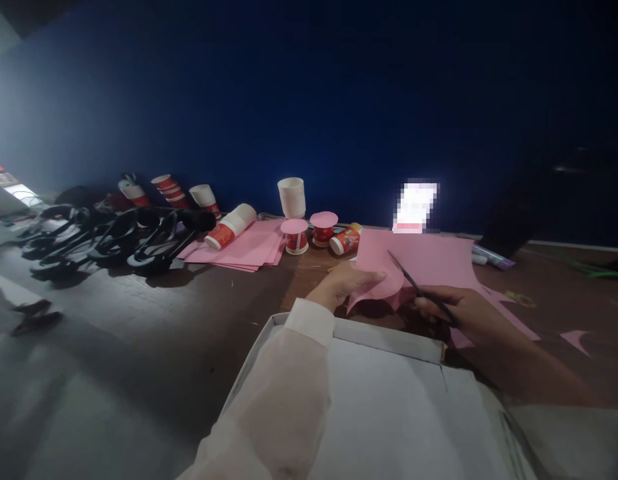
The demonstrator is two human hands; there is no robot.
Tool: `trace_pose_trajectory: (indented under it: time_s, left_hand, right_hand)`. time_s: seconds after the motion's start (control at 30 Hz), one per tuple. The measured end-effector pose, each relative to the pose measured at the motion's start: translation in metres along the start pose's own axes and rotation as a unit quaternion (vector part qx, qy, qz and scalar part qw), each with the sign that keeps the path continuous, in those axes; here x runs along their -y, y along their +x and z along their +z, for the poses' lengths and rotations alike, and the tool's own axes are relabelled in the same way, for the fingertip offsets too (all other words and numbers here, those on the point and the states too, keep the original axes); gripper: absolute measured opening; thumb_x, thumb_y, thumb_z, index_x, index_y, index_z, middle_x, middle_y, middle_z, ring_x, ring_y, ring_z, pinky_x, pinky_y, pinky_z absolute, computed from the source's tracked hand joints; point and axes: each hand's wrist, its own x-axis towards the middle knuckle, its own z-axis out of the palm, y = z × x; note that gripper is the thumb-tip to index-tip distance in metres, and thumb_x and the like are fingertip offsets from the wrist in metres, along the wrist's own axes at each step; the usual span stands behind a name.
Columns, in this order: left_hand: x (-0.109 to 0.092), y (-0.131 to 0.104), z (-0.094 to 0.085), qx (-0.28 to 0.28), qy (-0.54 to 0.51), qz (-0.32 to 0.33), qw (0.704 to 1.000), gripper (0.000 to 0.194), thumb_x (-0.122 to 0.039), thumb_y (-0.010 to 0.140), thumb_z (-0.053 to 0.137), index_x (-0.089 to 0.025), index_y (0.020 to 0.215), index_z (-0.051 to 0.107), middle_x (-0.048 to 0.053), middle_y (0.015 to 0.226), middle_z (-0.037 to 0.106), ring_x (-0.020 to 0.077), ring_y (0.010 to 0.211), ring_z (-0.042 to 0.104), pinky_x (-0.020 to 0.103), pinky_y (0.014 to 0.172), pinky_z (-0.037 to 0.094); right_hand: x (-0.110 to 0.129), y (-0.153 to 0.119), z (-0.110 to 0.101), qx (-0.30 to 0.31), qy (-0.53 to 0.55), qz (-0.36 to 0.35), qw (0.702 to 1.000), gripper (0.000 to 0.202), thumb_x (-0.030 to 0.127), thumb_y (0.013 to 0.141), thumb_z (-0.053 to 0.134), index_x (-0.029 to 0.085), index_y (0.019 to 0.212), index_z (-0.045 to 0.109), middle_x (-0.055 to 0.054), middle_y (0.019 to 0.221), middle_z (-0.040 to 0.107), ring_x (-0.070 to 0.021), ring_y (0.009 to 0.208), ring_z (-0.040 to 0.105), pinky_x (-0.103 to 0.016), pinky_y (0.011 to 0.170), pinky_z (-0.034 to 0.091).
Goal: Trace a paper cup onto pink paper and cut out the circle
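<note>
My left hand (345, 283) pinches a sheet of pink paper (433, 260) near its left edge, thumb on top. The part under the thumb has a rounded, partly cut outline. In my right hand (451, 307) is a pair of dark scissors (413, 279), fingers wrapped round the handles. Their blades point up and left across the pink paper, beside the rounded part. Below the hands lies a white cardboard box (389, 340). Just beyond my left hand stand two red paper cups topped with pink paper discs (293, 227).
Behind are a stack of pink sheets (253, 247), a tipped stack of cups (231, 227), an upright white cup stack (291, 197) and a lying red cup (345, 240). Several black headsets (159, 243) lie left. A pink scrap (577, 341) is on the right. A blue partition (289, 100) rises behind.
</note>
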Motion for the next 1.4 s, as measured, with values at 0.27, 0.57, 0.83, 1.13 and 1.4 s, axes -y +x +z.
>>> trace_pose_trajectory:
  time_s: [0.27, 0.57, 0.83, 1.13, 1.4]
  left_hand:
    - [-0.001, 0.000, 0.000, 0.005, -0.005, -0.012, 1.000, 0.039, -0.023, 0.058, 0.096, -0.014, 0.092, 0.078, 0.009, 0.094, 0.079, 0.0277, 0.102, 0.072, 0.044, 0.104, 0.051]
    - [-0.001, 0.001, -0.002, -0.002, 0.002, -0.013, 1.000, 0.040, -0.022, 0.057, 0.096, -0.013, 0.091, 0.079, 0.010, 0.093, 0.079, 0.0253, 0.098, 0.073, 0.042, 0.103, 0.052]
    - [-0.002, -0.001, -0.003, -0.006, -0.002, -0.015, 1.000, 0.034, -0.020, 0.061, 0.094, -0.013, 0.091, 0.078, 0.010, 0.093, 0.079, 0.0242, 0.095, 0.072, 0.041, 0.100, 0.053]
    - [-0.002, -0.002, -0.004, 0.008, -0.005, -0.003, 1.000, 0.031, -0.022, 0.067, 0.091, -0.013, 0.093, 0.078, 0.008, 0.093, 0.077, 0.0223, 0.093, 0.071, 0.039, 0.097, 0.054]
    - [0.001, 0.001, -0.008, 0.020, 0.004, -0.002, 1.000, 0.039, -0.027, 0.065, 0.093, -0.013, 0.097, 0.077, 0.010, 0.097, 0.077, 0.0228, 0.095, 0.070, 0.041, 0.097, 0.052]
  right_hand:
    - [-0.002, 0.002, -0.003, 0.008, -0.006, 0.001, 1.000, 0.063, 0.059, 0.059, 0.092, 0.018, 0.106, 0.084, -0.003, 0.064, 0.065, -0.0138, 0.056, 0.051, -0.027, 0.049, 0.039]
    - [0.000, 0.003, -0.005, 0.014, -0.021, -0.005, 1.000, 0.064, 0.062, 0.060, 0.090, 0.019, 0.106, 0.084, -0.004, 0.064, 0.064, -0.0145, 0.056, 0.051, -0.028, 0.049, 0.039]
    - [0.000, 0.000, -0.003, 0.011, -0.016, -0.013, 1.000, 0.065, 0.064, 0.060, 0.089, 0.018, 0.105, 0.084, -0.001, 0.060, 0.059, -0.0129, 0.054, 0.048, -0.027, 0.048, 0.035]
    - [0.000, 0.005, -0.008, 0.038, -0.034, -0.006, 0.999, 0.064, 0.061, 0.059, 0.091, 0.019, 0.106, 0.084, -0.005, 0.064, 0.065, -0.0158, 0.056, 0.052, -0.030, 0.048, 0.042]
    - [-0.002, 0.010, -0.013, 0.033, -0.061, -0.011, 0.997, 0.061, 0.059, 0.057, 0.091, 0.019, 0.104, 0.086, -0.009, 0.077, 0.075, -0.0191, 0.062, 0.060, -0.031, 0.052, 0.046]
